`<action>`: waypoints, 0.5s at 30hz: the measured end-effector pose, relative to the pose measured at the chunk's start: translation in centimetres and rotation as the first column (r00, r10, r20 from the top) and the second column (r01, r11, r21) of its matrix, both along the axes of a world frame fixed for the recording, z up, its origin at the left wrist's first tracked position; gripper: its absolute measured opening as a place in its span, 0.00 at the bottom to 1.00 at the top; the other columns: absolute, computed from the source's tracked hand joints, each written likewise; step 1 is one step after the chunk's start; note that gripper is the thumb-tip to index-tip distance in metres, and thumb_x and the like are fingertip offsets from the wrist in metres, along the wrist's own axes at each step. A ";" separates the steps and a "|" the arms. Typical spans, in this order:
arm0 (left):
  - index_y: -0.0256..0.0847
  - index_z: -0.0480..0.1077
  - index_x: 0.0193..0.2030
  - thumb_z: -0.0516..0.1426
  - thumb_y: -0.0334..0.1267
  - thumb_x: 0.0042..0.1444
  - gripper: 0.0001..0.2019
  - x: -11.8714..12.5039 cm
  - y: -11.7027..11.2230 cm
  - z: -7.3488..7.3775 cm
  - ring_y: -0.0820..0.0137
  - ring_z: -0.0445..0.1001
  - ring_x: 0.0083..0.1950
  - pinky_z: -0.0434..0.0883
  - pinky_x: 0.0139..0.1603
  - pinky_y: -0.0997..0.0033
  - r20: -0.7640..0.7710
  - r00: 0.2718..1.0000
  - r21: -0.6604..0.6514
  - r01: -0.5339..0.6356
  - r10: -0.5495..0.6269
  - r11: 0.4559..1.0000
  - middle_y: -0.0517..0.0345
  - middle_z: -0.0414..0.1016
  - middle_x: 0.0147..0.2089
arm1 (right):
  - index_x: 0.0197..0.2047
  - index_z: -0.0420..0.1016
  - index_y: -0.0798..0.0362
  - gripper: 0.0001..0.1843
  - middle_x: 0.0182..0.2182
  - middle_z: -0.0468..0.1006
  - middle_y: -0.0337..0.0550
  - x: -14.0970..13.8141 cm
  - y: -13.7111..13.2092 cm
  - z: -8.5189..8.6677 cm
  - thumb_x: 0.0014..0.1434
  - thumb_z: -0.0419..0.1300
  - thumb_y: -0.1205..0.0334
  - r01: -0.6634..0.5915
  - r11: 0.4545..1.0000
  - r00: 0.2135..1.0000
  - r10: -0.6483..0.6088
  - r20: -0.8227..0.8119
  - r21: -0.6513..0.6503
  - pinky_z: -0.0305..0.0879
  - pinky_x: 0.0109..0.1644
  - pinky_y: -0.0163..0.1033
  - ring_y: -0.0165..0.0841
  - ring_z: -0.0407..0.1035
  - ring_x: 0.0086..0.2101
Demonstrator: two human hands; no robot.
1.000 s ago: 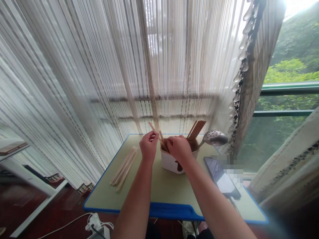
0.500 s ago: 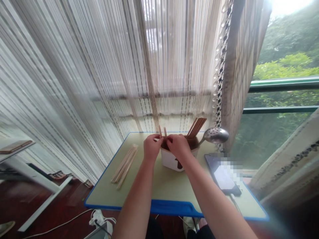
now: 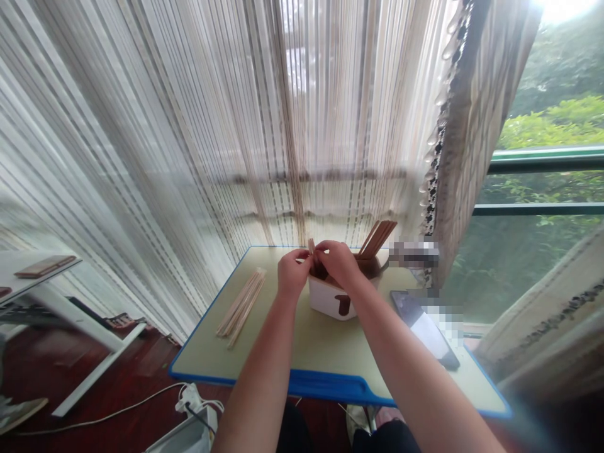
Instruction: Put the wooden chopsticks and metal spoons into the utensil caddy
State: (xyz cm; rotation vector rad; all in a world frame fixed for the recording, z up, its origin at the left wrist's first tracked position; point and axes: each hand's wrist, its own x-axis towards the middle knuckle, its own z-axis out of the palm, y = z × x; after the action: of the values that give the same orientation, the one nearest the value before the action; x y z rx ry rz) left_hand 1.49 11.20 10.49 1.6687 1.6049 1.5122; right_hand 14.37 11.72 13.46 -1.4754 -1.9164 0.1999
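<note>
A white utensil holder (image 3: 325, 303) with a brown inside and a brown mark on its front stands on the table. At its left end, my left hand (image 3: 293, 272) and my right hand (image 3: 338, 261) meet over the rim, fingers pinched on light wooden chopsticks (image 3: 311, 244) whose tops poke up between them. The lower ends are hidden. Darker brown chopsticks (image 3: 379, 238) lean in the right part of the holder. A bundle of light chopsticks (image 3: 241, 307) lies on the table to the left.
The pale table (image 3: 283, 340) has a blue edge. A tablet (image 3: 427, 330) lies at right, partly pixelated, as is the slotted spoon at the holder's right. Curtains (image 3: 226, 126) hang behind. A power strip (image 3: 191, 402) with cables sits on the floor at lower left.
My hands have come closer together, and the chopstick tops, apart before, now stand side by side and lower. The view has shifted slightly.
</note>
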 end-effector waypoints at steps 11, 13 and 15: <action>0.38 0.75 0.32 0.60 0.39 0.45 0.09 -0.3 -0.8 -0.1 0.71 0.73 0.29 0.68 0.31 0.73 0.039 0.999 -0.021 -0.001 0.001 1.000 0.55 0.77 0.31 | 0.33 0.79 0.49 0.10 0.31 0.79 0.40 -0.2 1.2 -0.2 0.54 0.55 0.61 -0.042 0.999 0.999 0.043 -0.005 0.015 0.55 0.50 0.38 0.35 0.66 0.39; 0.38 0.75 0.32 0.60 0.39 0.45 0.09 -0.3 -0.9 -0.2 0.71 0.73 0.29 0.68 0.32 0.73 0.044 0.999 -0.024 0.005 -0.004 1.000 0.56 0.77 0.31 | 0.33 0.79 0.50 0.10 0.31 0.79 0.40 -0.2 1.2 -0.3 0.54 0.56 0.62 -0.050 0.999 0.999 0.050 0.001 0.014 0.55 0.50 0.38 0.35 0.67 0.39; 0.38 0.74 0.33 0.60 0.39 0.45 0.09 -0.2 -1.0 -0.3 0.72 0.73 0.29 0.68 0.31 0.74 0.054 0.999 -0.030 0.005 -0.003 1.000 0.56 0.77 0.31 | 0.33 0.79 0.50 0.10 0.31 0.79 0.41 -0.1 1.1 -0.3 0.54 0.56 0.62 -0.052 0.998 0.999 0.052 0.005 0.023 0.55 0.49 0.38 0.35 0.66 0.39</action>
State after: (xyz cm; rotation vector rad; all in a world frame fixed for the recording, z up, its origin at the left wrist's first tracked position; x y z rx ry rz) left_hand 1.24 10.24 10.21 1.6008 1.5875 1.5111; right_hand 14.22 12.86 13.15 -1.4129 -1.9556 0.1978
